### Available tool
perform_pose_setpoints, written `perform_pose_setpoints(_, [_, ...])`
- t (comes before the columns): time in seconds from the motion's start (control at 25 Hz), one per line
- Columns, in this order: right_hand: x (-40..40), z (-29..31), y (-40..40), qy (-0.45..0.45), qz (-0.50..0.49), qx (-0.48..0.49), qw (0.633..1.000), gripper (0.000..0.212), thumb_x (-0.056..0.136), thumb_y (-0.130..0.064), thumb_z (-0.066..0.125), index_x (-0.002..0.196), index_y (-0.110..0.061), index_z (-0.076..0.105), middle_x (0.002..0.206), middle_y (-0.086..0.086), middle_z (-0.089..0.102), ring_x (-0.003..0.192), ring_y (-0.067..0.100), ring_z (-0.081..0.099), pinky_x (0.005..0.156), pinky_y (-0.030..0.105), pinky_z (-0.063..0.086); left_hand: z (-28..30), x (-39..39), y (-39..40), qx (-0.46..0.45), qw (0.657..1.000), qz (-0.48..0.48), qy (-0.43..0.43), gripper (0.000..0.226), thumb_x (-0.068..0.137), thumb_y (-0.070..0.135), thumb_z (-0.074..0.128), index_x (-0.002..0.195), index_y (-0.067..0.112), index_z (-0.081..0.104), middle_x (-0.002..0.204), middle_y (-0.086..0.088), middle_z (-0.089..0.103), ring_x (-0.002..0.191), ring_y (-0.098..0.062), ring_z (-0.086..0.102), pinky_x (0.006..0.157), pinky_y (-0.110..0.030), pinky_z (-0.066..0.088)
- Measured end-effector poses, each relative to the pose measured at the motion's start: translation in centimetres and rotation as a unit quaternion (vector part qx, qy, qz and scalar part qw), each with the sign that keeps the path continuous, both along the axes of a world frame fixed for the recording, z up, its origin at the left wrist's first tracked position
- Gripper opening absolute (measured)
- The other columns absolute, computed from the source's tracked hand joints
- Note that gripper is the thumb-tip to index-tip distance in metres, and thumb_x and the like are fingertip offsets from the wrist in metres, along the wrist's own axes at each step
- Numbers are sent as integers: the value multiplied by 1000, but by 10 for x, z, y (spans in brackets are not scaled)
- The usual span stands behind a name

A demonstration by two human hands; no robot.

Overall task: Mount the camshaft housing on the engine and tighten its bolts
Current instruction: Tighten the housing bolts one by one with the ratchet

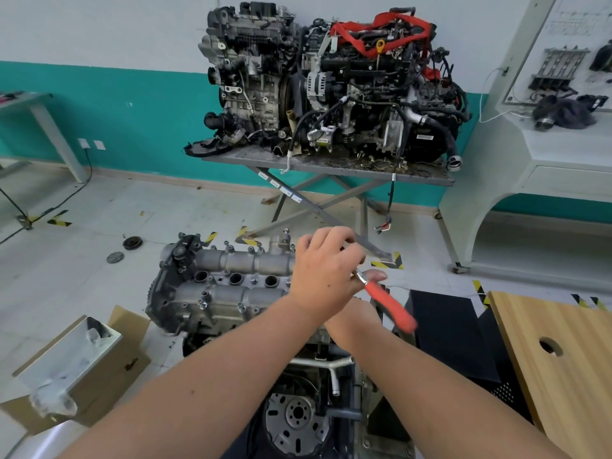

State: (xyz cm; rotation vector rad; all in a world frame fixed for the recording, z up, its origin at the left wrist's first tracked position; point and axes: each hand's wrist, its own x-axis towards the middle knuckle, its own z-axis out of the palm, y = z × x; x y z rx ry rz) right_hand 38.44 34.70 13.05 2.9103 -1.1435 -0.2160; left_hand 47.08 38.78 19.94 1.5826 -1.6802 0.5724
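Pale workshop flooring is seen beneath the grey aluminium camshaft housing point(228, 283) at frame centre, where the left hand point(323, 274) is curled over an orange-handled ratchet wrench point(389, 301), the right hand point(357, 321) being mostly hidden, grip unclear.

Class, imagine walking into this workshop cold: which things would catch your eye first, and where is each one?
Front and centre, the left hand crosses over the right hand, which holds a red-handled tool above the grey camshaft housing. Behind, two complete engines stand on a metal stand against the teal wall, one draped in a red strap.
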Motion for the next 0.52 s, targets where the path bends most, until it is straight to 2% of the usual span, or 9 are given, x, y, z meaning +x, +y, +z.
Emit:
perform_pose_setpoints(0.08, [0,-4,4,-103,-63,78,990,27,106,-19,42,129,-13,56,123,1,62,75,-11,57,68,7,49,-2,-1,4,39,977,-84,190,47,92,57,46,97,16,68,112,6,57,108,-5,50,91,-25,39])
perform_pose_setpoints(0.12, [2,-3,2,-56,-33,71,995,28,106,-17,39,130,-12,54,127,4,60,88,-3,63,77,15,53,-2,-3,6,51,945,-127,297,43,96,53,43,107,19,66,116,13,56,113,5,48,95,-16,38])
perform_pose_setpoints(0.16, [3,1,2,11,2,67,998,29,105,-13,37,128,-10,54,128,8,59,101,12,65,83,27,56,-2,-8,8,48,908,-152,387,36,99,49,40,113,24,63,116,20,57,115,8,50,94,-10,39])
perform_pose_setpoints(0.2, [4,0,2,38,-37,100,994,31,103,-9,37,129,-8,55,131,11,58,108,23,63,85,36,55,0,-14,8,37,873,-153,462,31,101,47,38,112,31,62,112,23,62,111,6,57,88,-10,43])
perform_pose_setpoints(0.28, [5,4,2,64,-70,87,992,36,100,-5,38,132,-7,55,138,14,54,112,31,61,87,43,55,7,-25,6,37,791,-115,599,29,100,46,36,102,42,65,102,19,71,92,-1,67,70,-16,50])
perform_pose_setpoints(0.36, [4,5,0,77,-49,68,993,38,99,-4,39,132,-10,55,142,15,49,111,33,61,85,47,57,15,-24,3,67,685,-92,719,33,101,48,37,95,38,68,93,9,75,81,-7,70,66,-24,48])
perform_pose_setpoints(0.44, [5,4,0,94,-27,58,993,38,101,-7,39,135,-13,54,144,19,43,112,33,61,82,48,57,22,-11,-1,100,586,-82,800,36,102,48,43,96,24,68,83,1,76,73,-12,71,66,-31,46])
perform_pose_setpoints(0.48, [5,2,-1,114,-15,44,992,36,104,-11,39,137,-12,53,145,20,40,111,33,61,82,48,57,26,-3,-2,117,562,-76,815,33,101,46,47,98,19,66,77,-1,75,70,-15,71,65,-31,48])
perform_pose_setpoints(0.52, [5,4,-1,122,-18,35,992,35,106,-16,38,137,-11,53,145,21,39,108,33,62,81,47,57,31,5,-4,138,557,-70,816,29,100,41,52,102,15,63,72,-1,73,67,-17,71,62,-31,51])
